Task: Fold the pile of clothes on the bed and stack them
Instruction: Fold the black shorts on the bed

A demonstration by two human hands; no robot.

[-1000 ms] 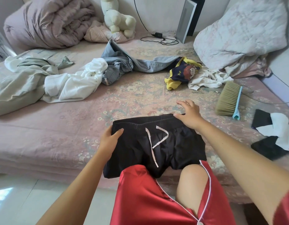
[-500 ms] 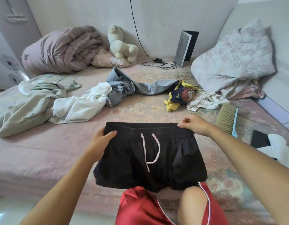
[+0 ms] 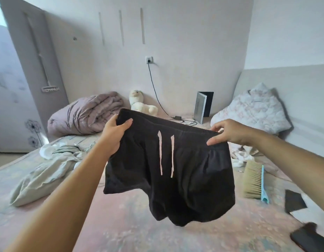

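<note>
The black shorts (image 3: pixel 168 171) hang in the air above the bed (image 3: pixel 121 224). They are held up by the waistband, and two pale strings (image 3: pixel 166 155) dangle down the front. The left hand (image 3: pixel 115 132) grips one end of the waistband, with the thumb on the front and the fingers tucked behind. The right hand (image 3: pixel 228 132) pinches the other end more lightly, with some fingers sticking out.

That light pinch looks like the weak spot. If the shorts get a shake, that end could slip free, and they would swing down from one hand and crumple.

The legs hang bunched and uneven. If the shorts go down like this, I think they will land with wrinkles and the fold will be crooked. The strings could get trapped inside the fold too.

On the right of the bed lie a brush (image 3: pixel 254 180) and a dark phone (image 3: pixel 310 239). Shorts laid too far that way could land on them and sit lumpy.

To the left, a pale green cloth (image 3: pixel 46 171) and a white one (image 3: pixel 48 150) lie in a heap, not yet folded. I see no neat stack so far.
</note>
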